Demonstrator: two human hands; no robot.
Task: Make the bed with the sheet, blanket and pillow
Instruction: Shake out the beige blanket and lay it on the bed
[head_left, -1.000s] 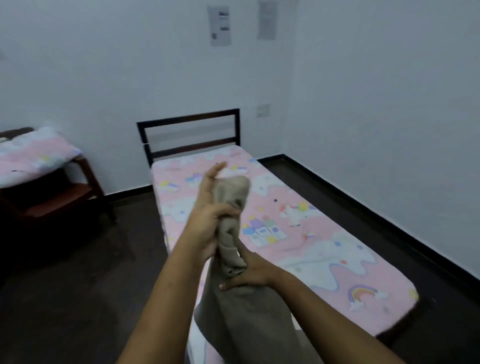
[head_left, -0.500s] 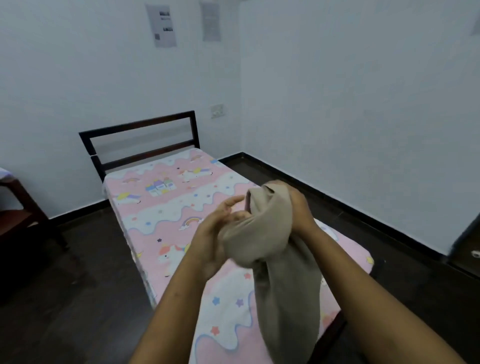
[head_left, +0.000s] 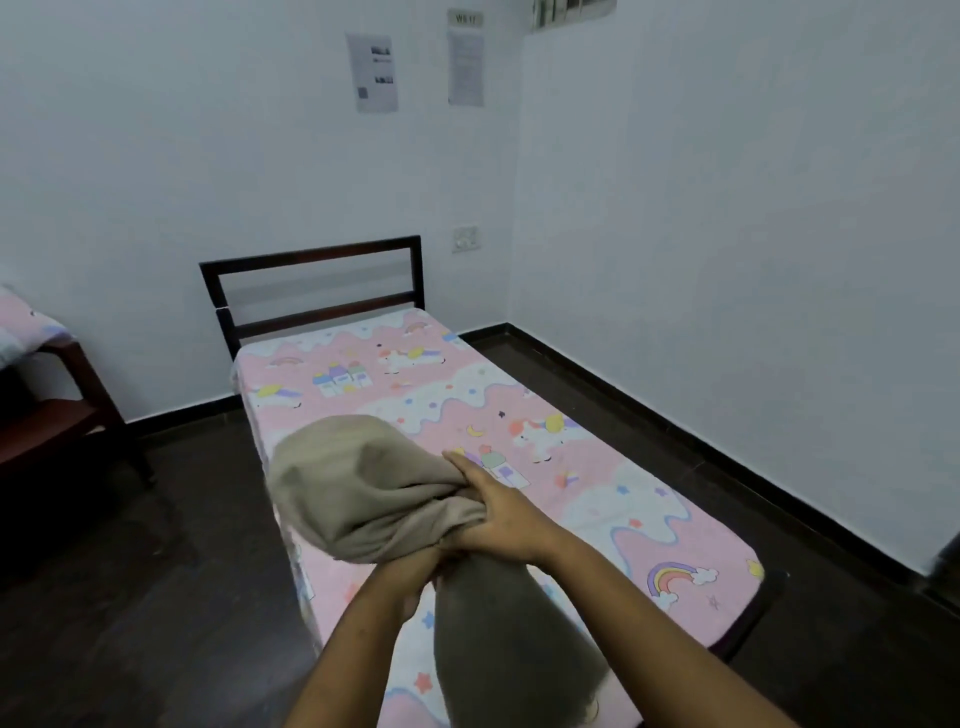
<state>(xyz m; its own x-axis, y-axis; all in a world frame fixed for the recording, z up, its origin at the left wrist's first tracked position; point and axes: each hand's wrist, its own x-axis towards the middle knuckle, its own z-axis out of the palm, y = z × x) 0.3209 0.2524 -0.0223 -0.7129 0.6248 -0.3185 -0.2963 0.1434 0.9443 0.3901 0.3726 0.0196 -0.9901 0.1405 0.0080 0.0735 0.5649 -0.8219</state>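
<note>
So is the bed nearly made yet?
Partway. Done: the pink unicorn sheet lies flat over the mattress. In hand: the left hand and right hand both grip the bunched beige blanket above the bed, not yet spread. Left: spreading it, then fetching what looks like the pillow from the chair on the left.

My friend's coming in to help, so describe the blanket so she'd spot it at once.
Find the single bed with the dark headboard and pink unicorn sheet against the back wall. Over its near end, the left hand and right hand grip the bunched blanket, part puffed up, part hanging down. It is plain beige, unlike the patterned sheet.
</note>
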